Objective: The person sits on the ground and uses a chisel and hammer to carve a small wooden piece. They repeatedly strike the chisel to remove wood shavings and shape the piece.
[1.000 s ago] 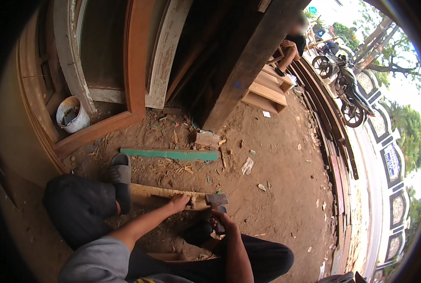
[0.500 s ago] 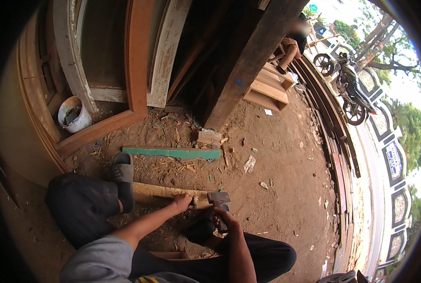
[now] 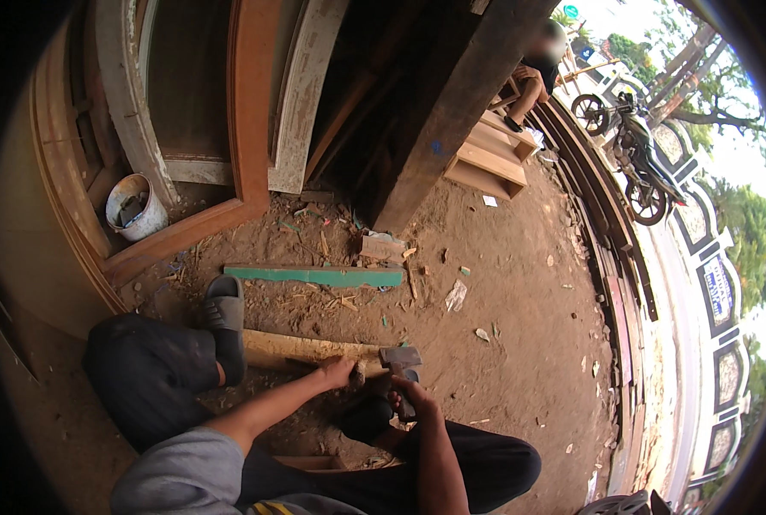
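Observation:
My right hand [image 3: 413, 397] is wrapped round the handle of a hatchet [image 3: 400, 357], whose flat dark metal head is up beside the right end of a pale wooden board [image 3: 314, 348]. Closed just left of that head, my left hand [image 3: 338, 372] grips a chisel [image 3: 360, 372]; its worn, light-brown butt sticks out toward the hatchet. A thin dark length shows on the hand's other side, along the board. A gap separates butt and hatchet head. The board lies across the ground in front of me, its left end by my sandalled foot [image 3: 223, 313].
Beyond the board lies a green-edged wooden strip [image 3: 314, 276] among wood chips. Door frames [image 3: 250, 129] and a white bucket [image 3: 136, 208] stand at the left, a thick post [image 3: 452, 129] ahead. Farther right are a wooden shelf unit [image 3: 490, 159], a seated person [image 3: 533, 86] and a motorcycle [image 3: 640, 159].
My left hand has shifted slightly right, and a thin dark length now shows on its left. The hatchet head has moved slightly up and right. Both hands keep their grips.

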### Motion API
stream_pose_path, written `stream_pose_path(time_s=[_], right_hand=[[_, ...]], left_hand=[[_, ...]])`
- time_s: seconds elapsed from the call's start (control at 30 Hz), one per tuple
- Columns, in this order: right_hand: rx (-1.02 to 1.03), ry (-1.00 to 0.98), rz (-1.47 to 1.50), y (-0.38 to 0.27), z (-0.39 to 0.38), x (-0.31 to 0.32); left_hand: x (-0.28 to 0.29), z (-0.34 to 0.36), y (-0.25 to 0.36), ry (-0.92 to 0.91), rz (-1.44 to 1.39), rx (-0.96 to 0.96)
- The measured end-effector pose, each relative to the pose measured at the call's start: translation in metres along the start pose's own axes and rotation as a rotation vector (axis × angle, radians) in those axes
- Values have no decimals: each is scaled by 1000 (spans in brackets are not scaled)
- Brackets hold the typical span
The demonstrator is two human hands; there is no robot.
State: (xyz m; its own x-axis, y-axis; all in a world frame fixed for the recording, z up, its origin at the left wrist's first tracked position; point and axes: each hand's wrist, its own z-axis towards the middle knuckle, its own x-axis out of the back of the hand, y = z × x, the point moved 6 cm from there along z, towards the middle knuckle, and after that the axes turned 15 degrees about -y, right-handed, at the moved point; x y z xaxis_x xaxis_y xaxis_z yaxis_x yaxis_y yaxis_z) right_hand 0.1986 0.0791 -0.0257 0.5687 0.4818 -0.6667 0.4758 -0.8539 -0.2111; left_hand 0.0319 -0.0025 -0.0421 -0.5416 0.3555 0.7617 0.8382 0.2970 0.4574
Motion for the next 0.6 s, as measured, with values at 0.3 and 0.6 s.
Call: stream_pose_path(time_s=[0.3, 0.6], right_hand=[[7, 0, -55, 1, 6, 12], [10, 61, -23, 1, 3, 11]], left_hand=[[-5, 4, -9, 38, 69, -28], [-20, -3, 1, 75, 139, -77]])
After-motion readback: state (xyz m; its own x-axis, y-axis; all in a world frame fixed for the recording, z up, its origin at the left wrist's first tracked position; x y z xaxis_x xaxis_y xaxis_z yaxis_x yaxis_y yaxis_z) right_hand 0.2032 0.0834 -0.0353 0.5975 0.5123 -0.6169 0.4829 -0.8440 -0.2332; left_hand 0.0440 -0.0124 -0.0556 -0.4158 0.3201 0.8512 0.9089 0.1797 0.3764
